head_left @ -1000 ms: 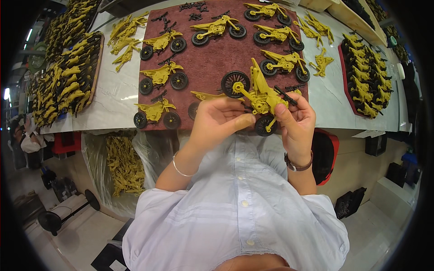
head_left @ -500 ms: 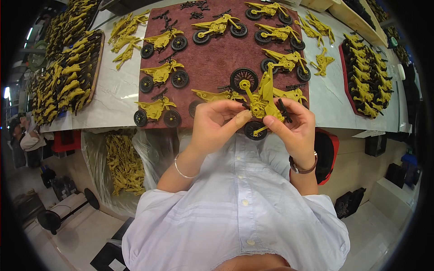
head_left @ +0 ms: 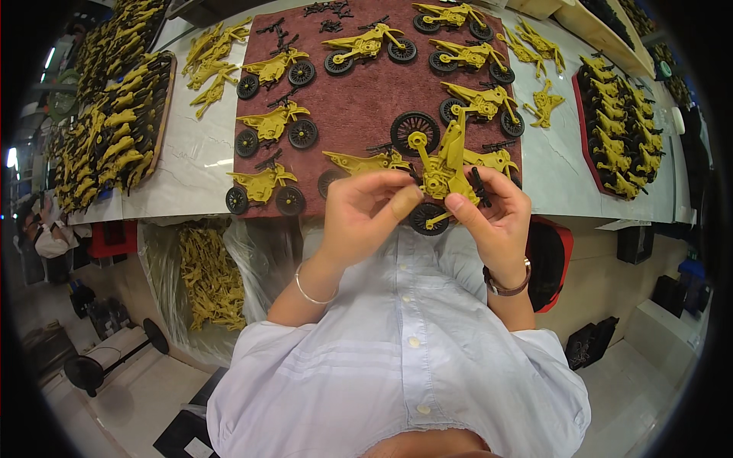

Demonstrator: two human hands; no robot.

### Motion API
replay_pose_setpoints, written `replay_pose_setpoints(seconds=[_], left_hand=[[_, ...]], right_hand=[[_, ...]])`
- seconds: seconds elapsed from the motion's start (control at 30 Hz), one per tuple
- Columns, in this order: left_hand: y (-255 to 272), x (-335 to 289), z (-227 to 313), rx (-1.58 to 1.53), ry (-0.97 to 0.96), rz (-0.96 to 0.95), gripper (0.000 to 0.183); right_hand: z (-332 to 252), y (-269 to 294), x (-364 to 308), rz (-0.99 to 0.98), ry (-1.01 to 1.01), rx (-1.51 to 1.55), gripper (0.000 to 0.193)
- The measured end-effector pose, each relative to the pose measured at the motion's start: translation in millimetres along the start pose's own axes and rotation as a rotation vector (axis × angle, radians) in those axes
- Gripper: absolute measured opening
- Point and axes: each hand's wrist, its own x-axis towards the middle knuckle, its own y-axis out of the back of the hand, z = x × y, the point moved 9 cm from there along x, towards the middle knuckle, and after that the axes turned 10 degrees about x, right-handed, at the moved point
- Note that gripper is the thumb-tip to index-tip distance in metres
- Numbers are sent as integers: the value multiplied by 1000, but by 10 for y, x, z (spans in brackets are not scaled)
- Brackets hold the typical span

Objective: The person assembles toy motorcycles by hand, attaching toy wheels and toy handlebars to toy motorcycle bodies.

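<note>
A yellow toy motorcycle (head_left: 447,172) with two black spoked wheels is tilted on end above the mat's near edge. My right hand (head_left: 496,217) grips it from the right, thumb against the yellow body. A black handlebar-like part (head_left: 479,187) shows beside that hand's fingers. My left hand (head_left: 370,206) is closed in a pinch at the motorcycle's left side. A small dark piece (head_left: 415,175) shows by its fingertips; whether they hold it is unclear. Partly behind my left hand lies another yellow motorcycle body (head_left: 366,162) on the red mat (head_left: 351,107).
Several assembled toy motorcycles (head_left: 263,183) stand in columns on the mat, with loose black parts (head_left: 328,9) at its far edge. Trays of yellow-and-black pieces (head_left: 122,130) flank it; a red-rimmed tray (head_left: 622,130) is at right. Below the table sits a plastic-lined bin of yellow parts (head_left: 210,275).
The motorcycle has shifted and turned very slightly in my right hand. My left fingers have moved a little at its side.
</note>
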Motion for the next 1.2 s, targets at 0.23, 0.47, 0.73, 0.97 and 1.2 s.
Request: replay_pose_setpoints(seconds=[0.23,0.47,0.73,0.97,1.2], left_hand=[[-20,9,92,124,-93,-25,14],[-30,25,-19,-45,-20,-33,14],[24,10,38,61,-50,-24,12],[32,1,53,57,-49,-32,12],[38,6,69,44,-35,-36,13]], right_hand=[[5,-25,-5,-9,10,-7,32],[-7,-21,4,-18,27,38,32],[50,21,12,-15,9,37,33],[62,8,11,-22,-27,62,32],[61,0,13,-20,-26,57,31]])
